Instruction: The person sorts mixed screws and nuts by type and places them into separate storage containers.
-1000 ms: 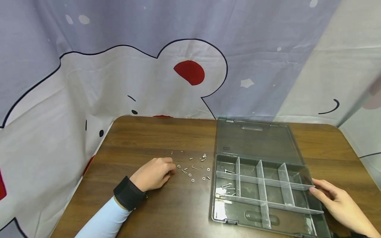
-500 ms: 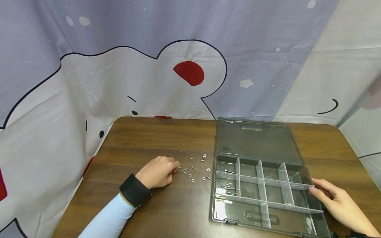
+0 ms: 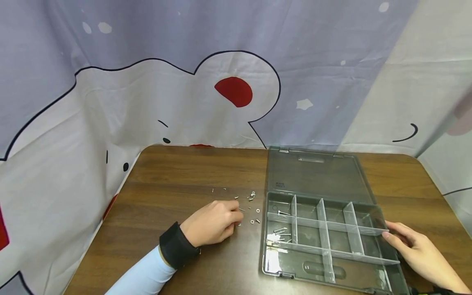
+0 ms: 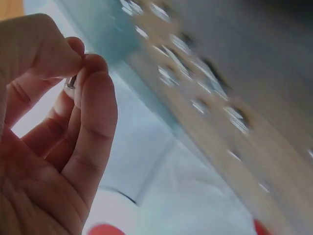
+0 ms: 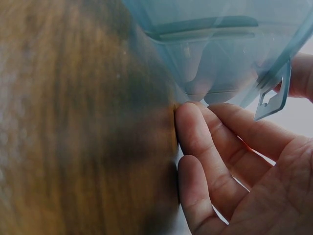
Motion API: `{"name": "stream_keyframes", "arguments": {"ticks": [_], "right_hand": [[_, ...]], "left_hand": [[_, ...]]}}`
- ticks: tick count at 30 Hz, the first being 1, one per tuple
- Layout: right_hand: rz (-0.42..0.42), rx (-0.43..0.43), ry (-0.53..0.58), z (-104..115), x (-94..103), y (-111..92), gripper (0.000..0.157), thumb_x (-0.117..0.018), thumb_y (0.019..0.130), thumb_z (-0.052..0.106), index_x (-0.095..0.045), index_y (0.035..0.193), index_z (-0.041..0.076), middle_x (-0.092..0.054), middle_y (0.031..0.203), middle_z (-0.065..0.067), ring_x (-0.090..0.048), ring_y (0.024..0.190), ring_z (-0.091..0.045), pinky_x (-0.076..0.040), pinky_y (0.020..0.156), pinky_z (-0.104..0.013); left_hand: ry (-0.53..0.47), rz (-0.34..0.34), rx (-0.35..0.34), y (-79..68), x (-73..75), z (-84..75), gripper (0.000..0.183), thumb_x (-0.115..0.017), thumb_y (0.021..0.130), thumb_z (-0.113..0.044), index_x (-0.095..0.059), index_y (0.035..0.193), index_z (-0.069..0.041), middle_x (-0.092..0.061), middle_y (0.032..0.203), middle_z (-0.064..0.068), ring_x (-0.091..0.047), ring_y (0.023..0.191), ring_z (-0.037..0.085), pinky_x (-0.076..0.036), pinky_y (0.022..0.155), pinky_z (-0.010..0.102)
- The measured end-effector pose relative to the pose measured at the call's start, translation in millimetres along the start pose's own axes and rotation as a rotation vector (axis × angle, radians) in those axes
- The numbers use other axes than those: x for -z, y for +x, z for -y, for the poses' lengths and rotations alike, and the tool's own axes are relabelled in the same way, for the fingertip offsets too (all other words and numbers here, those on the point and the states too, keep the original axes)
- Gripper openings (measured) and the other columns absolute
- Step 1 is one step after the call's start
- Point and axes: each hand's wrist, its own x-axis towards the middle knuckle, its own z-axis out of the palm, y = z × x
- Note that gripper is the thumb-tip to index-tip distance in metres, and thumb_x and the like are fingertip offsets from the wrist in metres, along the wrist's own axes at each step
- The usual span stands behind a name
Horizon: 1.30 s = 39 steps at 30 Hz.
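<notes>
In the head view my left hand point(image 3: 214, 221) is low over the table among scattered small hardware. The left wrist view shows its thumb and fingers pinching a small metal screw point(image 4: 71, 82), mostly hidden by the fingertips. Loose screws point(image 3: 251, 199) and nuts point(image 3: 257, 210) lie to its right. A clear grey compartment box point(image 3: 309, 235) stands with its lid point(image 3: 317, 174) laid back. Several screws point(image 3: 282, 234) lie in its left compartments. My right hand point(image 3: 416, 248) holds the box's right side, thumb at the rim, with other fingers resting low against the side and table.
The brown wooden table point(image 3: 177, 172) has rounded far corners. Behind it hangs a patterned cloth point(image 3: 147, 94). A clear latch point(image 5: 274, 95) sticks out from the box edge near the right thumb.
My left hand has moved right across the loose pieces, toward the box, now covering some nuts and screws. My right hand and the box have stayed put.
</notes>
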Motion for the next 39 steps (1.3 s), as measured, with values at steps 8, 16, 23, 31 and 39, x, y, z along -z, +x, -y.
{"name": "stream_keyframes", "arguments": {"ticks": [8, 16, 23, 31, 39], "right_hand": [[0.002, -0.008, -0.002, 0, 0.1, 0, 0.057, -0.054, 0.108, 0.032, -0.048, 0.147, -0.009, -0.056, 0.138, -0.036, -0.065, 0.110, -0.049, -0.059, 0.069, -0.034], [0.011, -0.015, -0.003, 0, -1.2, -1, 0.059, -0.053, 0.108, 0.034, -0.047, 0.147, -0.010, -0.054, 0.140, -0.037, -0.060, 0.114, -0.057, -0.060, 0.071, -0.042], [-0.008, 0.006, -0.008, 0, 0.3, 1, 0.055, -0.056, 0.107, 0.030, -0.049, 0.145, -0.010, -0.056, 0.138, -0.036, -0.068, 0.107, -0.041, -0.058, 0.069, -0.030], [-0.018, 0.013, -0.005, -1, 0.9, 2, 0.055, -0.056, 0.107, 0.030, -0.050, 0.145, -0.009, -0.058, 0.136, -0.034, -0.067, 0.103, -0.008, -0.057, 0.068, -0.027], [-0.020, 0.012, 0.004, -2, -1.1, 1, 0.054, -0.057, 0.107, 0.031, -0.051, 0.145, -0.007, -0.059, 0.136, -0.033, -0.058, 0.100, 0.010, -0.049, 0.069, -0.015]], "left_hand": [[0.037, 0.008, -0.193, 26.5, 2.7, -46.4, 0.018, -0.072, 0.078, -0.004, -0.064, 0.082, -0.020, -0.053, 0.079, -0.009, -0.052, 0.069, 0.001, -0.049, 0.064, 0.019], [0.099, -0.003, -0.298, 47.6, 2.7, -78.5, 0.018, -0.067, 0.081, -0.003, -0.063, 0.081, -0.021, -0.054, 0.081, -0.011, -0.051, 0.073, 0.003, -0.047, 0.066, 0.017], [0.110, -0.020, -0.337, 57.8, 0.5, -90.6, 0.022, -0.062, 0.088, -0.003, -0.060, 0.077, -0.022, -0.049, 0.077, -0.012, -0.046, 0.070, 0.003, -0.041, 0.063, 0.014], [0.096, -0.005, -0.341, 60.3, 0.9, -92.8, 0.020, -0.063, 0.089, -0.005, -0.060, 0.079, -0.023, -0.051, 0.079, -0.012, -0.050, 0.071, 0.003, -0.045, 0.066, 0.015], [0.175, 0.131, -0.192, 52.0, 1.0, -92.5, 0.113, -0.055, 0.077, -0.091, -0.029, 0.163, -0.023, -0.014, 0.174, 0.014, -0.013, 0.161, 0.041, -0.028, 0.125, 0.056]]}}
